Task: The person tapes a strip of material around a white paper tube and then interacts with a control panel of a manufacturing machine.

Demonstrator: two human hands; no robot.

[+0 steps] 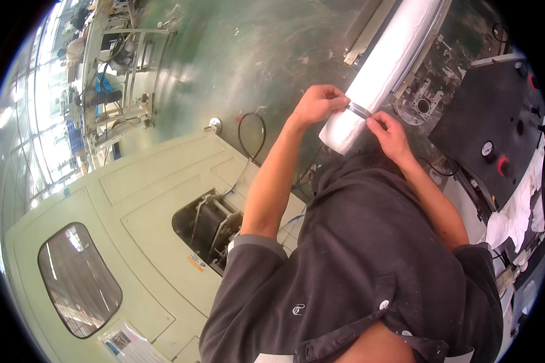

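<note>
Between 1 and 2 o'clock, a grey strip [359,110] is laid across a long white roll [389,66]. One end is pinched by the left hand [318,104], the other by the right hand [392,137].

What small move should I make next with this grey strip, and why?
Perhaps press the grey strip flat onto the white roll, since it lies across it with your left hand at one end and right hand at the other.

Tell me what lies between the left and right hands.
In the head view, a grey strip lies across the white roll, between the left hand and right hand.
</note>
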